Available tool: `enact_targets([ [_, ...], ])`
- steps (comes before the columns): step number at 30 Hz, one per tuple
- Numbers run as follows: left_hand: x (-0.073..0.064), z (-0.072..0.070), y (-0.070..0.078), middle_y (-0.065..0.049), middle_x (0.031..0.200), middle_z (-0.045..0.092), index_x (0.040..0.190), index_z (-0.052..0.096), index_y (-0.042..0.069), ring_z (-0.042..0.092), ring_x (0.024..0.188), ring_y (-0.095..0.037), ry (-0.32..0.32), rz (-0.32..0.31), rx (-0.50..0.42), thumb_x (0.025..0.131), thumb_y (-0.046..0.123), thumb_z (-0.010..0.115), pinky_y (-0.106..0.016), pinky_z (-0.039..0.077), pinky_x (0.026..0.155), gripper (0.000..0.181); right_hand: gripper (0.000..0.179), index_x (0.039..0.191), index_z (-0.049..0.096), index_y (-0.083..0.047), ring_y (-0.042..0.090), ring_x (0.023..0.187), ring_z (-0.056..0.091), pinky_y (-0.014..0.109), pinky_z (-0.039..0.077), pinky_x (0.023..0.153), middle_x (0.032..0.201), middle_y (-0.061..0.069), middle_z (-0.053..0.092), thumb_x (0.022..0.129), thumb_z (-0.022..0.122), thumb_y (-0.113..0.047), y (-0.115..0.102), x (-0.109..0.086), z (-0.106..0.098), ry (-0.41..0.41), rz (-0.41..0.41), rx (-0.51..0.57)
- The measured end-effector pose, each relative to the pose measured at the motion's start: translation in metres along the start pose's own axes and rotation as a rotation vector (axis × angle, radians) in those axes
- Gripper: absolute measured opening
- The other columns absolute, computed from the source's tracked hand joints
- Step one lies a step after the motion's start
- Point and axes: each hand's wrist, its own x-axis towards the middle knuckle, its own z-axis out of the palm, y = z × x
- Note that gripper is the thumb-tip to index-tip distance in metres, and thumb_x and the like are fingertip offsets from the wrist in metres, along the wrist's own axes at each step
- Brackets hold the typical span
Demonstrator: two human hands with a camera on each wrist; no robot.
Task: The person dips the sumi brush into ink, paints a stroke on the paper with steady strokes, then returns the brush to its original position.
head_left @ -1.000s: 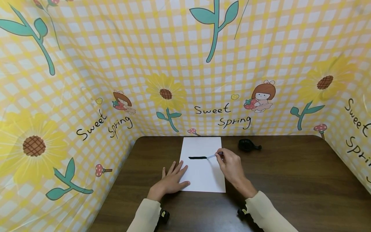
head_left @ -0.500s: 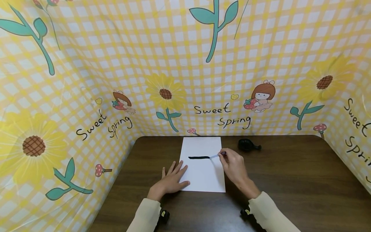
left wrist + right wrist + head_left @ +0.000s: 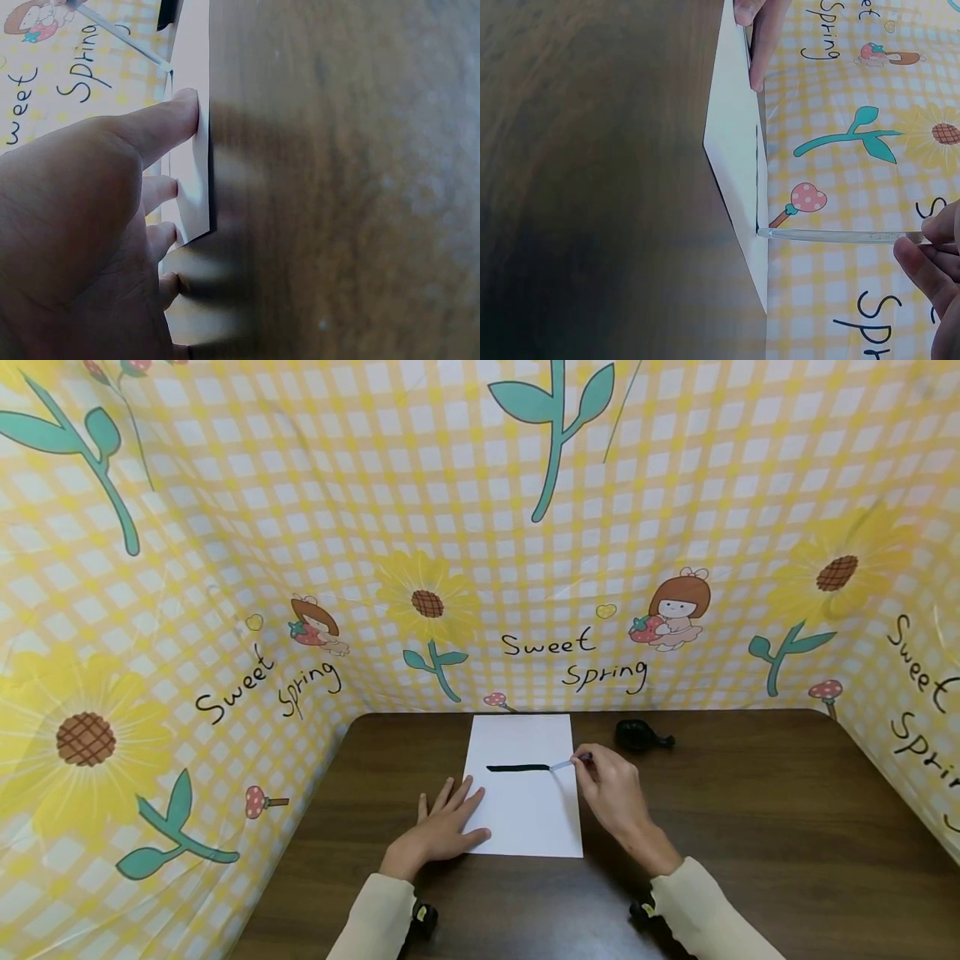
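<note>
A sheet of white paper (image 3: 525,818) lies on the dark wooden table (image 3: 750,827). My left hand (image 3: 441,827), fingers spread, rests on its left edge; the left wrist view shows the thumb (image 3: 169,124) on the sheet. My right hand (image 3: 615,789) pinches a slim translucent pen (image 3: 832,236) between thumb and fingertips, beyond the paper's right edge. The pen slants down to the left, and its tip touches the right end of a thick, straight black line (image 3: 517,768) across the paper. Fingers hide the pen's rear end in the right wrist view.
A black, bottle-shaped object (image 3: 637,736) with a narrow neck lies at the back of the table, right of the paper. A yellow-checked cloth (image 3: 525,568) with printed flowers walls in the back and both sides.
My right hand has moved to the right with the pen, and the black line has grown longer rightward behind its tip. The left hand stays in place on the paper.
</note>
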Motion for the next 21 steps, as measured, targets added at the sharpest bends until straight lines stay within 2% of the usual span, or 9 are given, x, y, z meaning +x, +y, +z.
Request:
enact_targets([
  [10, 0.0017, 0.0021, 0.0, -0.008, 0.181, 0.011, 0.17, 0.031, 0.021, 0.001, 0.167, -0.042, 0.002, -0.017, 0.027, 0.104, 0.058, 0.059, -0.082, -0.004, 0.122, 0.081, 0.011, 0.095, 0.072, 0.0, 0.023, 0.079, 0.076, 0.038, 0.064, 0.066, 0.09, 0.013, 0.076, 0.09, 0.082, 0.002, 0.0023, -0.0008, -0.005, -0.004, 0.007, -0.009],
  [17, 0.0005, 0.0006, -0.0013, -0.013, 0.181, 0.012, 0.17, 0.031, 0.017, -0.001, 0.166, -0.046, 0.005, 0.022, -0.018, 0.104, 0.056, 0.059, -0.083, -0.008, 0.121, 0.082, 0.013, 0.097, 0.074, -0.001, 0.022, 0.079, 0.076, 0.039, 0.063, 0.065, 0.09, 0.012, 0.076, 0.088, 0.081, 0.005, 0.0047, -0.0008, -0.0079, -0.011, 0.008, -0.009],
  [21, 0.0011, 0.0008, -0.0015, -0.01, 0.181, 0.011, 0.17, 0.03, 0.019, -0.001, 0.167, -0.044, 0.0, 0.011, 0.002, 0.104, 0.058, 0.058, -0.082, -0.007, 0.122, 0.081, 0.01, 0.097, 0.074, 0.0, 0.023, 0.08, 0.076, 0.04, 0.064, 0.066, 0.091, 0.012, 0.076, 0.09, 0.08, 0.004, 0.0052, -0.0011, -0.0091, -0.018, 0.012, -0.006],
])
